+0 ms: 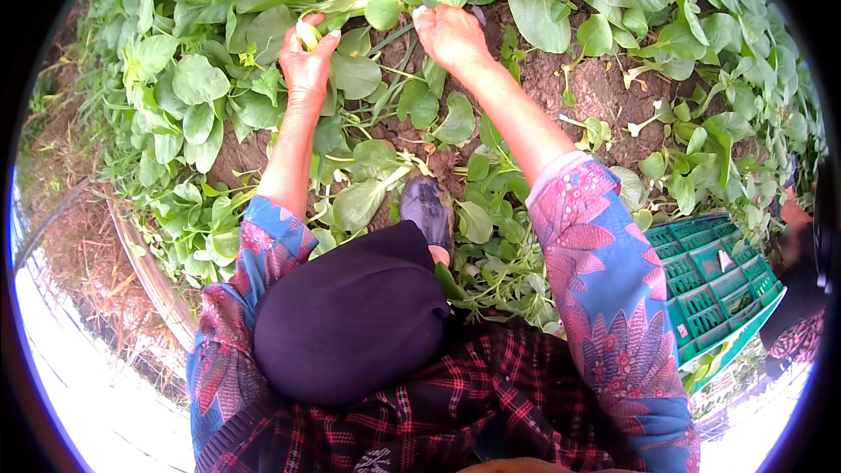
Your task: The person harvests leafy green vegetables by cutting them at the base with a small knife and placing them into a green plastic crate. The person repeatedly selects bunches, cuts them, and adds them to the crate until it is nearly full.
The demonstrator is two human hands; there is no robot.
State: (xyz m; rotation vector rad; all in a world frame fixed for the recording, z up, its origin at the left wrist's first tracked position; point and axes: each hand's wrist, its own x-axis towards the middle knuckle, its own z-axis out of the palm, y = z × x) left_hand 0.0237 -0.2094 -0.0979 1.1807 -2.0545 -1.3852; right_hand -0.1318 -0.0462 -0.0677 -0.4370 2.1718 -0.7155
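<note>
My left hand (307, 56) has its thumb and fingers curled around a pale green stalk (307, 34) of a leafy plant. Between my hands lies a leafy green resembling bok choy (360, 1), stretched sideways among other leaves. My right hand (452, 36) is closed, knuckles up, close to this plant's right end and just above the soil. A small whitish bit (419, 11) shows at its fingertips, and a pale sliver (479, 14) pokes out past the far side. What the right fingers grip is hidden.
Cut leafy stems (594, 128) lie on bare soil (611, 89) to the right. A green plastic crate (713, 282) stands at my right, with another person (798, 302) beyond it. My dark shoe (426, 210) is among plants. Dense leaves (197, 79) grow at left, bordered by a pale edging strip (148, 269).
</note>
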